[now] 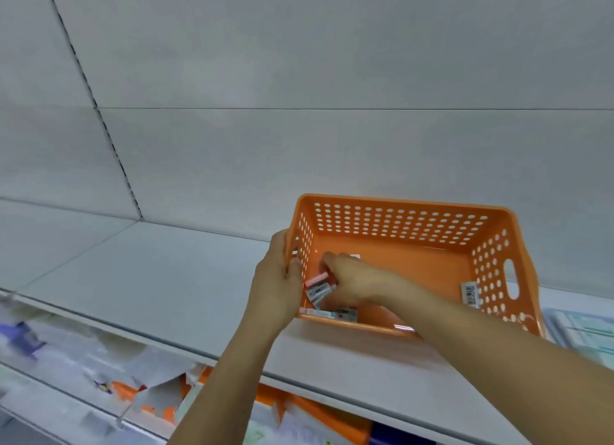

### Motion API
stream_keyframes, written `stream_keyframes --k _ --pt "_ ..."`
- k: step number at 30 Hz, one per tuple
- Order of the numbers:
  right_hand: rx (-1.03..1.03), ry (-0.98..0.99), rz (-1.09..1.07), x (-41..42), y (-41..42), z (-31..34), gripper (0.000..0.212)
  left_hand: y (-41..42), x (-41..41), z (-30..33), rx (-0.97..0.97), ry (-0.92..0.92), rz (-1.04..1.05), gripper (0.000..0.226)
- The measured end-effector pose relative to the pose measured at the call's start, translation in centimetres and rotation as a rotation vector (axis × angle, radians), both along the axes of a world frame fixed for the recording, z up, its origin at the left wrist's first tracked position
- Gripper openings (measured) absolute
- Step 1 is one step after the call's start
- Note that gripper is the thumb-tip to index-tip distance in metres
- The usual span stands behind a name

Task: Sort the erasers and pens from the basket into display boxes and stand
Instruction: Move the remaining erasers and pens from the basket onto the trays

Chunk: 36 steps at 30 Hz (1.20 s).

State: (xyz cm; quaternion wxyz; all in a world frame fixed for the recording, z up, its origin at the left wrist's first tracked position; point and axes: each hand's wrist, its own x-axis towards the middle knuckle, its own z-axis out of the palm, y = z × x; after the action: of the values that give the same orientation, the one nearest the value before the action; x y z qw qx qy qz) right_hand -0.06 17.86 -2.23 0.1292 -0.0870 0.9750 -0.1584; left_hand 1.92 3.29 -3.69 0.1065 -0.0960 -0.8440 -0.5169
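White shelf [186,278] panels fill the view, and an orange basket [398,212] sits on the shelf near its front edge. The left hand [275,278] grips the basket's left wall, fingers curled over the rim. The right hand [345,282] reaches down into the basket's front-left corner, fingers bent among a small cluster of erasers [317,292] — whether they have actually closed on one, I cannot tell. A pink piece [315,279] lies at the top of that cluster, touching the left wall; another eraser [345,313] rests against the front wall. A barcode label [470,293] shows on the inner right wall. No pens are plainly visible in the basket, and no display boxes or stand can be made out.

Risks, as I judge them: the basket sits close to the shelf's lip, so a pull from the left hand could tip it off onto the cluttered lower shelf [99,371] below. Erasers packed tight in the corner are small and slick-wrapped — a loose pinch could drop one through the lift, or drag two out together and muddle the sorting.
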Motion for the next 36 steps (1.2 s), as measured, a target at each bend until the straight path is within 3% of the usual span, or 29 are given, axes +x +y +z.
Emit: stream_keyframes --k 4,6,17,23,27,32,36 --pt "0.005 -0.006 0.03 0.0 -0.5 -0.2 0.031 0.1 -0.3 0.1 0.022 -0.028 0.012 0.037" --pt "-0.065 -0.063 0.035 0.1 -0.7 -0.2 0.027 0.2 -0.4 0.1 0.024 -0.034 0.016 0.037" --pt "0.17 -0.11 0.078 0.2 -2.0 0.3 0.025 0.4 -0.5 -0.2 0.04 -0.034 0.056 0.035" --pt "0.049 -0.202 0.002 0.2 -1.6 -0.4 0.042 0.6 -0.2 0.1 0.043 -0.044 0.088 0.036" --pt "-0.041 -0.191 0.027 0.5 -1.2 -0.3 0.042 0.6 -0.1 0.2 -0.042 -0.038 0.083 0.038" --pt "-0.053 -0.185 0.075 1.3 -1.4 -0.4 0.045 0.6 0.4 0.3 -0.005 -0.036 0.089 0.039" --pt "-0.095 -0.118 0.081 1.8 -0.1 0.8 0.035 0.6 0.4 0.1 -0.02 -0.016 0.086 0.038"
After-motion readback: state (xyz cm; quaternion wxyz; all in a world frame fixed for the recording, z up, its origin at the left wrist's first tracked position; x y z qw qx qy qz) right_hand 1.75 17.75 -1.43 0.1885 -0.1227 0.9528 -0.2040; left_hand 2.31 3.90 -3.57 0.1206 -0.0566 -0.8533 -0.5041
